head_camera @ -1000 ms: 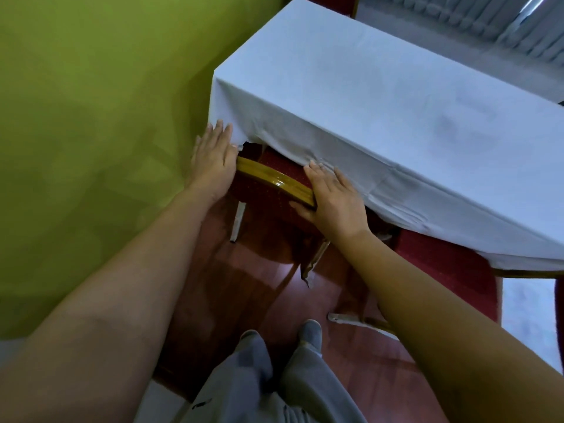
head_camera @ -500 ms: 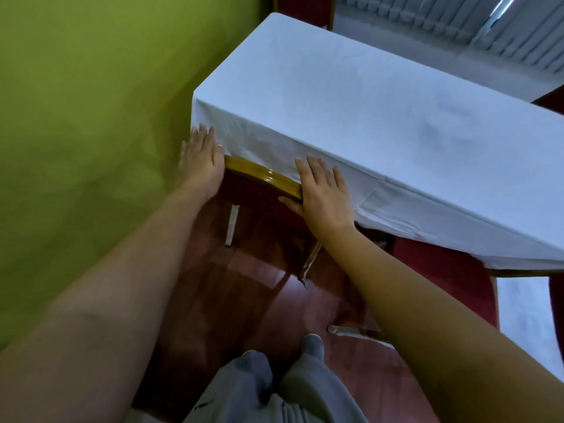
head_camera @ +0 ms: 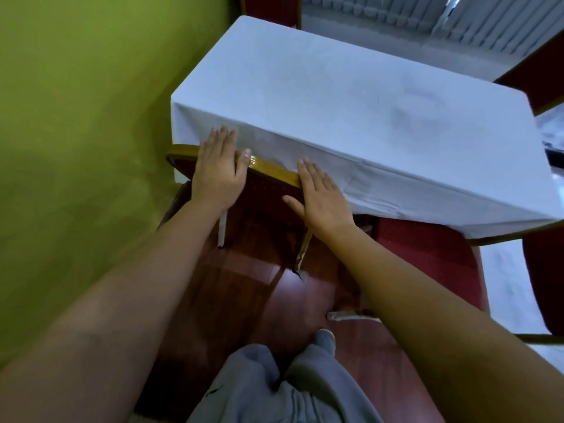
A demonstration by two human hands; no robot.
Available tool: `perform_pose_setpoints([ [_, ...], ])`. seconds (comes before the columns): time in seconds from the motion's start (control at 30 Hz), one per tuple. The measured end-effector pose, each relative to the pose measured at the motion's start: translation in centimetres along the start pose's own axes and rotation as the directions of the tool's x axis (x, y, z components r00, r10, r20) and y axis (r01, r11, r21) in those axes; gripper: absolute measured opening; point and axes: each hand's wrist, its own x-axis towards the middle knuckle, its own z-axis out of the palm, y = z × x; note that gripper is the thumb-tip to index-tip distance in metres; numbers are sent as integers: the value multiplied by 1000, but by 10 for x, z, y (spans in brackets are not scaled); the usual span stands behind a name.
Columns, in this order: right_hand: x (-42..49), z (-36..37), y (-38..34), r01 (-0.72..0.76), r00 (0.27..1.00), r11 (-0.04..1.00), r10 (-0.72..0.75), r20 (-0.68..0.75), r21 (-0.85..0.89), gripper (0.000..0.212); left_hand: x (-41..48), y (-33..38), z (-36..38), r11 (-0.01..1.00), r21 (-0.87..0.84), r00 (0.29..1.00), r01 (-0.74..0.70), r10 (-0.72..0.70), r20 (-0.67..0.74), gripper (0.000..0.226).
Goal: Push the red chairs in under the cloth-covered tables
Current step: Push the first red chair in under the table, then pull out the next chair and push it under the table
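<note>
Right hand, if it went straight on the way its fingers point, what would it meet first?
The hanging side of the white tablecloth; the right hand, fingertips over the red chair, looks nearly against it, though depth is unclear.

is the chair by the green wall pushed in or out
Pushed in: the chair backrest meets the hanging tablecloth, seat hidden beneath.

Dotted red chair [head_camera: 268,193]; white tablecloth [head_camera: 351,108]; green wall [head_camera: 85,117]
</note>
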Motion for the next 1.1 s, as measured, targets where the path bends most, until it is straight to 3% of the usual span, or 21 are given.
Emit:
perform_pose_setpoints([
  [0.2, -45, -5, 30, -51, 997, 996, 54, 50, -67, 74, -21, 38, 13, 959, 218, 983, -182, 181, 25, 62],
  [0.37, -92, -10, 69, -115, 989, 989, 123, 83, -96, 72, -47, 83, 35, 899, 318, 952, -303, 271, 140, 62],
  [0.63, -188, -18, 170, -266, 956, 954, 280, 92, -141, 67, -98, 191, 100, 894, 230, 897, -385, 304, 322, 62],
  [0.9, -297, -29, 285, -480, 868, 866, 492, 70, -139, 66, -136, 320, 173, 916, 104, 814, -388, 288, 504, 65],
  [1.1, -367, -40, 356, -596, 798, 790, 602, -3, -143, 66, -157, 410, 222, 907, 44, 769, -419, 330, 547, 65],
])
